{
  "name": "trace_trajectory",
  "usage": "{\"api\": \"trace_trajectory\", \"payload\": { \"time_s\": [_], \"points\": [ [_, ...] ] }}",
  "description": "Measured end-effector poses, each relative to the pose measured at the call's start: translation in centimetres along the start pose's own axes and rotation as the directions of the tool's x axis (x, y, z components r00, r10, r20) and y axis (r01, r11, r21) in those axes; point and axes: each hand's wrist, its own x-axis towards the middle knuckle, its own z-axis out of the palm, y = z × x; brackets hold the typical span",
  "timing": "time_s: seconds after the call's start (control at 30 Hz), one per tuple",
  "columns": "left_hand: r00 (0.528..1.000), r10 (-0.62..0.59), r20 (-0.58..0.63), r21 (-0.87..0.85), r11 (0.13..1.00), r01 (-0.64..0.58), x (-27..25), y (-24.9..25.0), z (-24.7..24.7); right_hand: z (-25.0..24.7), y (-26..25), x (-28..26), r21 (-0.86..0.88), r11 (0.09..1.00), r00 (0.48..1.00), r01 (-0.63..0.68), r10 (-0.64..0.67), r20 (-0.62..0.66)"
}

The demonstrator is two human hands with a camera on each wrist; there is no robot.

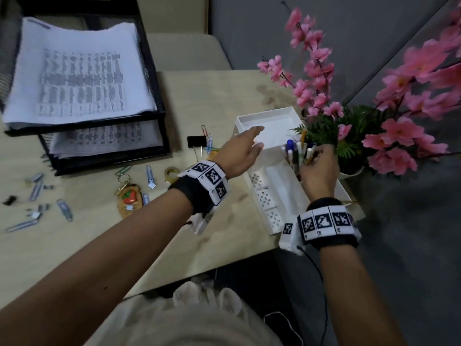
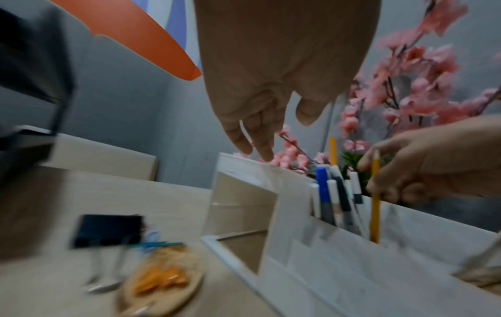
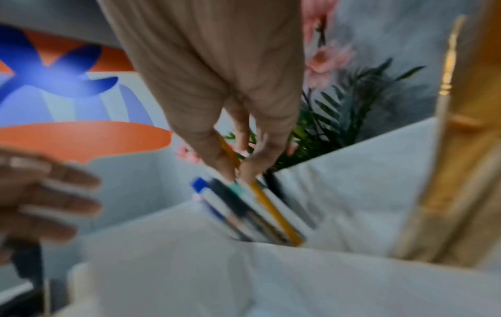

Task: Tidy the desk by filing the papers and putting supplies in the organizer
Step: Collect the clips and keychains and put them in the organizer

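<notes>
A white desk organizer [image 1: 282,188] stands at the desk's right edge, with several pens [image 1: 293,148] upright in its pen slot. My right hand [image 1: 318,166] pinches a yellow pencil [image 2: 375,206] that stands in that slot among the pens [image 3: 238,206]. My left hand [image 1: 245,148] hovers with straight fingers over the organizer's left side and holds nothing; the left wrist view shows its fingers [image 2: 254,139] above the organizer's rim [image 2: 244,163]. The printed papers [image 1: 77,73] lie in a black mesh tray [image 1: 159,96] at the back left.
Paper clips [image 1: 37,193], a black binder clip [image 1: 195,141], a tape roll [image 1: 171,173] and a strawberry keychain [image 1: 129,198] lie scattered on the desk's left half. Pink artificial flowers [image 1: 399,101] in a white pot [image 1: 351,171] crowd the organizer's right side.
</notes>
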Motion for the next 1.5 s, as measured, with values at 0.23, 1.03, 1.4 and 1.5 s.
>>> {"api": "trace_trajectory", "payload": {
  "time_s": [0.23,1.03,1.4,1.5],
  "points": [
    [0.920,-0.307,-0.243,0.085,0.938,0.335,-7.0,-8.4,-5.9,7.1,-8.4,-6.0,0.134,0.935,0.936,0.328,-0.341,0.085],
    [0.951,-0.261,0.163,0.649,0.754,0.096,-12.1,-11.7,-7.2,8.1,-8.8,-4.2,0.346,0.933,0.935,0.095,-0.203,0.290],
    [0.952,-0.251,-0.177,-0.073,0.968,0.242,-7.2,-7.0,-7.2,3.0,-10.6,6.3,-0.222,0.872,0.828,0.436,-0.293,0.477],
    [0.932,-0.285,-0.223,-0.220,0.946,0.236,-5.5,-6.2,-6.9,4.2,-10.8,5.7,-0.207,0.872,0.807,0.443,-0.288,0.516]
  ]
}}
